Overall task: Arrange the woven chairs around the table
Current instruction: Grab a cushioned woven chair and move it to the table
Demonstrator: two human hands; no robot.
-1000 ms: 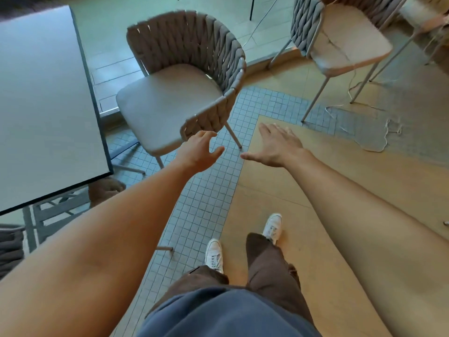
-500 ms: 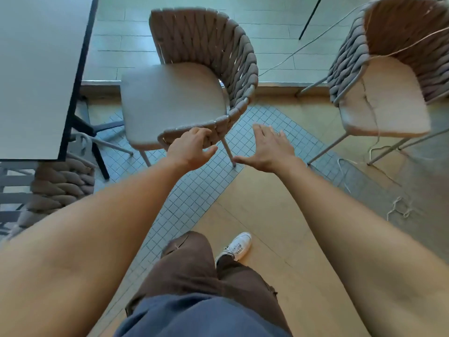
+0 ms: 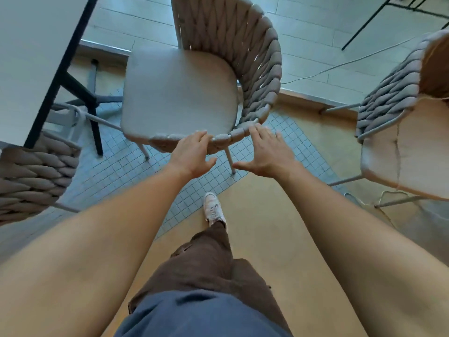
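Observation:
A woven chair [image 3: 179, 93] with a grey seat cushion and a braided rope back stands right in front of me, its seat turned toward the table [image 3: 31, 57] at the upper left. My left hand [image 3: 194, 154] lies on the chair's near woven arm rim with the fingers spread over it. My right hand [image 3: 267, 152] is open beside it, fingertips at the rim's right end. A second woven chair [image 3: 401, 132] stands at the right. The braided back of a third chair [image 3: 36, 176] shows at the left, by the table's corner.
The table's black legs [image 3: 94, 122] reach the tiled floor just left of the near chair. A thin cord [image 3: 340, 65] crosses the pale floor behind, and loose cord lies under the right chair. My foot [image 3: 213, 210] is on the tan floor.
I have stepped closer and both hands have reached forward to the chair's near rim; the left hand now lies on it. The chairs themselves have not shifted on the floor.

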